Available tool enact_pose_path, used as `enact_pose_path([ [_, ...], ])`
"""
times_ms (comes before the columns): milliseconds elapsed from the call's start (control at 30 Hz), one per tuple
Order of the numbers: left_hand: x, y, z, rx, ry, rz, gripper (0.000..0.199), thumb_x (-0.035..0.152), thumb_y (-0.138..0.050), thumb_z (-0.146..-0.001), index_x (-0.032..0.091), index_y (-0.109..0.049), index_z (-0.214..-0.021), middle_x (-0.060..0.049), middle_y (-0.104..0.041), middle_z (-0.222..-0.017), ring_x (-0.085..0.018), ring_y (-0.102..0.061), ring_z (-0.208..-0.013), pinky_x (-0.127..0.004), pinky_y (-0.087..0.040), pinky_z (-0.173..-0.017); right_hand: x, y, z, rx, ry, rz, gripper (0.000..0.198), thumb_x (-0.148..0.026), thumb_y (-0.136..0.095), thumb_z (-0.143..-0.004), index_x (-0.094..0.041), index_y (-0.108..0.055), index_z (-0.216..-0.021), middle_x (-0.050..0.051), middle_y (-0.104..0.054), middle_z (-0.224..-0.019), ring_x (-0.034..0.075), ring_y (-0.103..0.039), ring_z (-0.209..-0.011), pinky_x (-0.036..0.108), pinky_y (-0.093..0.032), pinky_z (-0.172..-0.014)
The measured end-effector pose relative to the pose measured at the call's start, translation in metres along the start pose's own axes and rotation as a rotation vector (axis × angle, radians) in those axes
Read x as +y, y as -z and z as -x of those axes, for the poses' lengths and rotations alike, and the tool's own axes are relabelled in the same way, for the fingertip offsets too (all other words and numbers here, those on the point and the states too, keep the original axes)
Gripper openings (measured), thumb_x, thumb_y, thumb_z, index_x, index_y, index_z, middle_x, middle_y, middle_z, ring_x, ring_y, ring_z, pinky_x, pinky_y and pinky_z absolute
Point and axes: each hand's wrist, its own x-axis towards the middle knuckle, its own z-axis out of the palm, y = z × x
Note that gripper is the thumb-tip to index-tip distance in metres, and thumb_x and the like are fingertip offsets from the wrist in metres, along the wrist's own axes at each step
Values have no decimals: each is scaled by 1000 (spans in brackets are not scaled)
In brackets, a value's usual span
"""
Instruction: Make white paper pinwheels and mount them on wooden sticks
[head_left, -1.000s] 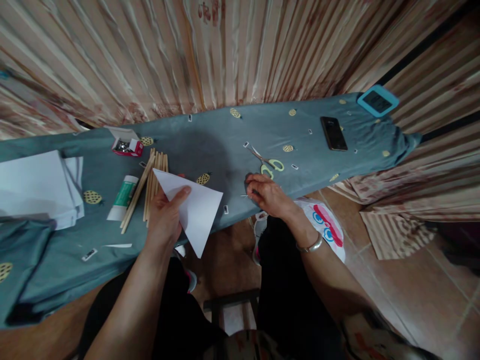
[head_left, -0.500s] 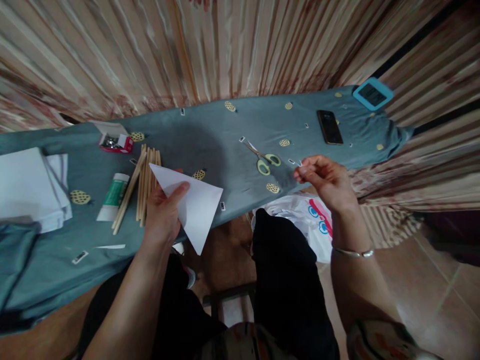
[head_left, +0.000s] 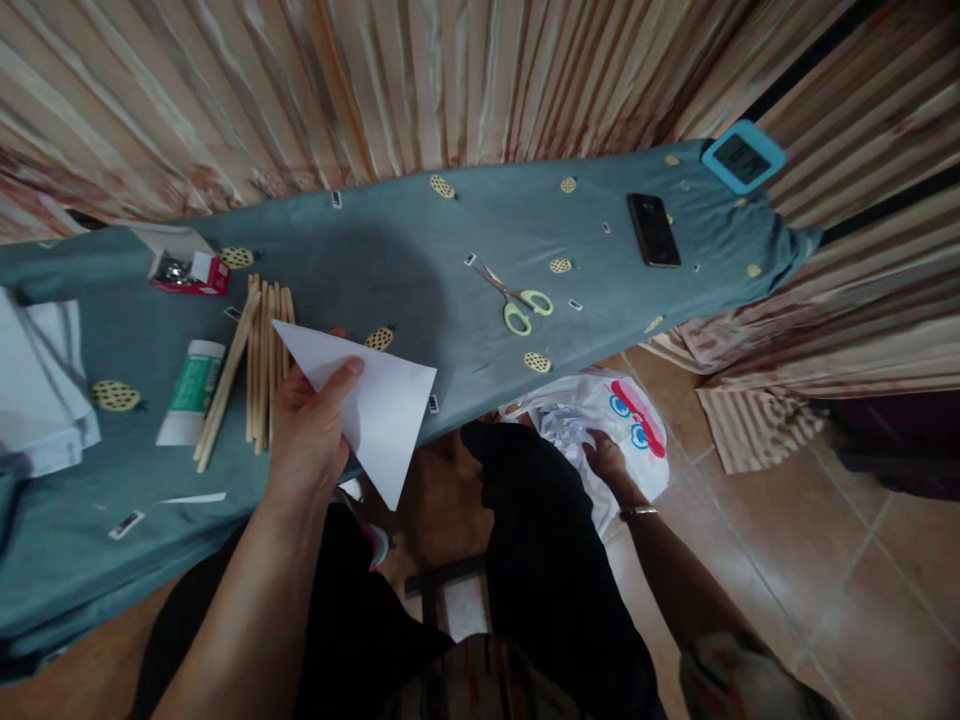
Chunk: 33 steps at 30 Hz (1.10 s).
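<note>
My left hand is closed on a folded, triangular piece of white paper, thumb on top and fingers underneath, above the near edge of the table. My right hand reaches down into the mouth of a white plastic bag with a red and blue print, on the floor beside my leg. Its fingertips are dim and partly hidden, so I cannot make out whether they hold anything. Green-handled scissors lie partly spread on the cloth, right of the paper.
Wooden sticks and a green and white glue tube lie left of my left hand. Behind them sits an opened red box with shiny metal pieces. White sheets, a paper strip, a phone and a blue timer also rest on the cloth.
My right hand, pinched around a tiny white scrap above the table edge before, has moved down into the bag. My left hand still holds the paper; the view has shifted slightly.
</note>
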Motion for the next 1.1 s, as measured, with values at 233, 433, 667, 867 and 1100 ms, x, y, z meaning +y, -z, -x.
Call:
enact_pose_path([
  [233, -3, -7, -2, -41, 75, 86, 36, 18, -84, -56, 17, -69, -88, 1, -70, -77, -12, -65, -68, -21, -54, -67, -132, 19, 20, -4, 516, -87, 40, -47, -62, -88, -21, -65, -119, 12, -69, -121, 28, -67, -109, 50, -52, -99],
  [433, -5, -7, -4, -85, 137, 181, 40, 37, -83, -61, 15, -68, -92, -3, -70, -79, -19, -67, -77, -31, -56, -76, -252, -19, 59, -457, 694, -414, 39, -45, -66, -87, -22, -64, -118, 8, -73, -112, 20, -69, -106, 38, -55, -95],
  [667, 4, -2, -6, -135, 129, 195, 51, 64, -68, -72, 19, -66, -95, -7, -71, -89, -25, -68, -92, -35, -56, -80, -284, -63, 62, -658, 727, -371, 31, -34, -62, -84, -18, -66, -111, 3, -72, -85, 15, -64, -69, 27, -52, -61],
  [867, 5, 15, -10, -64, -279, -171, 70, 58, -58, -84, 27, -38, -143, -14, -42, -152, -29, -42, -139, -48, -40, -109, -305, -57, 50, -181, 871, -34, 32, -30, -63, -84, -22, -68, -115, 1, -70, -80, 14, -55, -56, 28, -46, -59],
  [1100, -13, 24, 12, -331, -1126, -1235, 73, 4, -51, -86, 33, -34, -150, -7, -16, -165, -30, -8, -152, -56, -16, -120, -282, -60, 38, -91, 938, 107, 36, -31, -58, -89, -21, -64, -122, 2, -70, -77, 17, -60, -60, 30, -50, -65],
])
